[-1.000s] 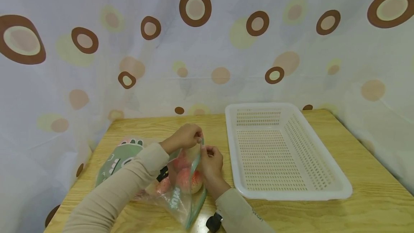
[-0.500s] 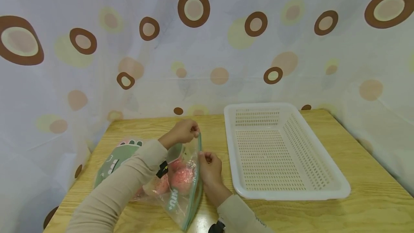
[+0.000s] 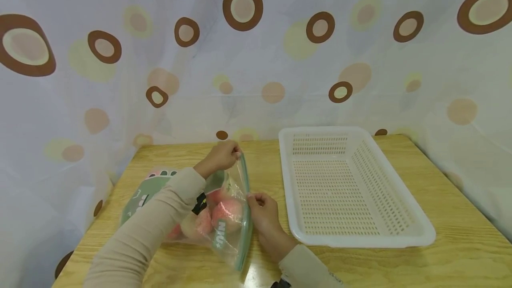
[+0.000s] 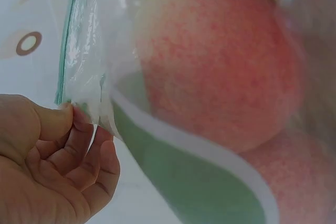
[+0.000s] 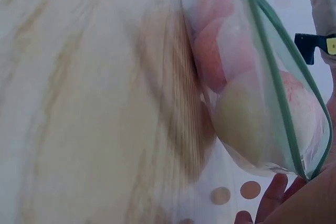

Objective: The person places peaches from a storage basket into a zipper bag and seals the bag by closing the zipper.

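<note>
A clear zip bag (image 3: 232,243) with a green zip edge and green cartoon print lies on the table, holding several pink and cream peaches (image 3: 228,212). My left hand (image 3: 220,158) pinches the far end of its zip edge, raised above the table; in the left wrist view thumb and finger grip the bag's corner below the green zip strip (image 4: 68,40). My right hand (image 3: 265,212) pinches the same edge nearer its middle. In the right wrist view two green zip strips (image 5: 278,93) stand apart along part of the mouth, meeting at the lower end.
A white perforated plastic basket (image 3: 296,234) stands to the right of my right hand. Under everything is a wooden table (image 3: 460,257), backed by a white curtain (image 3: 276,66) with brown and yellow circles. Part of the bag is hidden by my left sleeve (image 3: 152,221).
My left hand has drawn slightly back and left with the bag's corner, away from my right hand. The zip edge has straightened, and my right hand has shifted a little lower along it.
</note>
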Demonstrator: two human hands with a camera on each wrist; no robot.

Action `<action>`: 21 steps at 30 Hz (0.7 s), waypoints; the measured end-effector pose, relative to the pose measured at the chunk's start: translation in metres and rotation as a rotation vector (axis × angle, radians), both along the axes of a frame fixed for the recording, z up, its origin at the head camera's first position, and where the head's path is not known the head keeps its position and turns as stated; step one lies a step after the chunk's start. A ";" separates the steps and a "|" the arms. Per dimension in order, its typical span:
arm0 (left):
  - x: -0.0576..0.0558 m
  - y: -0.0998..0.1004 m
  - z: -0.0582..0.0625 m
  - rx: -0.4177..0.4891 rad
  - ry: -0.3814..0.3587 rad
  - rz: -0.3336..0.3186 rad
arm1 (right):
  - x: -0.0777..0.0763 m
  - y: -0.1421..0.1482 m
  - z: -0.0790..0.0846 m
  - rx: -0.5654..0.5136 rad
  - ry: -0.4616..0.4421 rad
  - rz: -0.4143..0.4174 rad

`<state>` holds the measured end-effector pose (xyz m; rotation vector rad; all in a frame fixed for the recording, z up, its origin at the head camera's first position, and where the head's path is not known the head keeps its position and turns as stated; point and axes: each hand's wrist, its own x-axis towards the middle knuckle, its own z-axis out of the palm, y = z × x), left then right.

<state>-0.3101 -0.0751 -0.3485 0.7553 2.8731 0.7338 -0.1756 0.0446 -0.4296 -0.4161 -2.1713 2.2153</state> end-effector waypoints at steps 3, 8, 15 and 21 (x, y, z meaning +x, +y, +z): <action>-0.005 -0.003 0.001 0.007 -0.001 0.031 | 0.003 0.003 0.000 -0.001 -0.011 0.034; -0.010 -0.008 0.002 0.002 -0.008 0.054 | 0.010 0.007 -0.002 0.019 -0.019 0.063; -0.014 -0.014 0.005 0.018 -0.005 0.044 | 0.025 0.015 -0.001 0.027 -0.042 0.168; -0.017 -0.021 0.007 0.047 0.011 0.099 | 0.036 0.025 0.000 0.024 -0.048 0.249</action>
